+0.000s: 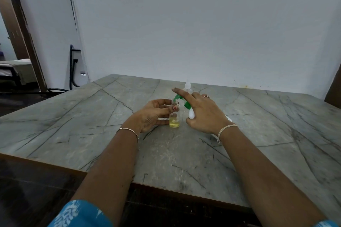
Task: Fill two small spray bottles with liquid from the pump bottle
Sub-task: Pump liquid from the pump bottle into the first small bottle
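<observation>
A small clear spray bottle [174,119] stands uncapped on the table, its lower part holding pale yellow liquid. My left hand [152,115] grips its upper body from the left. A white pump bottle [191,114] with a green pump head [181,100] stands just to its right, and the green spout reaches over the small bottle's mouth. My right hand [204,111] rests on the pump head with the forefinger stretched along it and the thumb against the white body. A second small clear spray bottle [187,86] with its white nozzle on stands behind, partly hidden.
The grey marble-patterned table [92,125] meets a white wall at the back. Its front edge runs close to me. A white object [229,120] lies half hidden behind my right wrist. A doorway opens at far left, a brown panel at far right.
</observation>
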### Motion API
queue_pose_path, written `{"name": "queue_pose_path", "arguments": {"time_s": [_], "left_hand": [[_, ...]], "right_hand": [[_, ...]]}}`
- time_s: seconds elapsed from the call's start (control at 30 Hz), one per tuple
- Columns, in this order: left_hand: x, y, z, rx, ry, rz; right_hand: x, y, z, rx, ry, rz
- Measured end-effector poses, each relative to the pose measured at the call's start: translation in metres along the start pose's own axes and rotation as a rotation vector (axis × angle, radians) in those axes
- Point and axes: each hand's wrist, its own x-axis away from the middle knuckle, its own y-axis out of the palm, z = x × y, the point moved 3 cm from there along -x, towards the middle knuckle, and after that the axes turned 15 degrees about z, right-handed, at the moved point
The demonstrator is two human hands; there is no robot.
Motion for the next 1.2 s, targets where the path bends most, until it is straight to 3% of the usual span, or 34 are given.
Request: {"name": "queue_pose_path", "arguments": {"time_s": [0.9, 1.2], "left_hand": [[-0.0027, 0.0005, -0.0007, -0.017, -0.011, -0.01], [-0.0009, 0.0015, 0.0003, 0.005, -0.019, -0.011]], "right_hand": [[-0.0043, 0.0049, 0.0, -0.13, 0.089, 0.02], [-0.0011, 0.0015, -0.0007, -0.06, 0.059, 0.027]]}}
